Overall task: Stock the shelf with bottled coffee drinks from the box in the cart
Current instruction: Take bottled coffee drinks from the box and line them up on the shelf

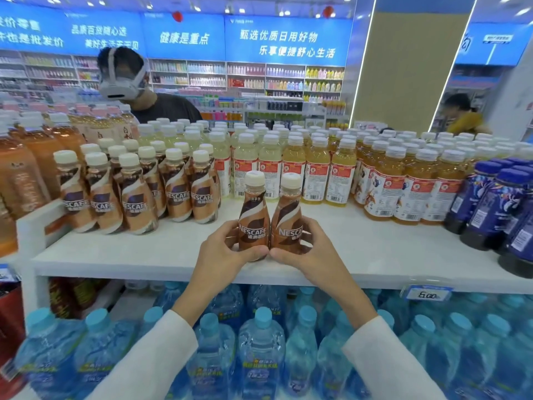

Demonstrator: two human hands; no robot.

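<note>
- While two small brown plastic coffee bottles with cream caps stand upright and touching near the front edge of the white shelf (375,255), their labels face outward, probably to match the stocked coffee row (138,197) towards the shelf's left end.
- The left hand (222,249) curls round the left coffee bottle (253,215), and the right hand (311,249) grips the right coffee bottle (288,217). The thumbs meet in front.
- Bare shelf behind them, beside that row, looks like their destination.
- Box and cart are out of view.

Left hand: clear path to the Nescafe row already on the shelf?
Probably yes. Only bare shelf lies between the left hand and the Nescafe row, though that hand grips a coffee bottle.
</note>
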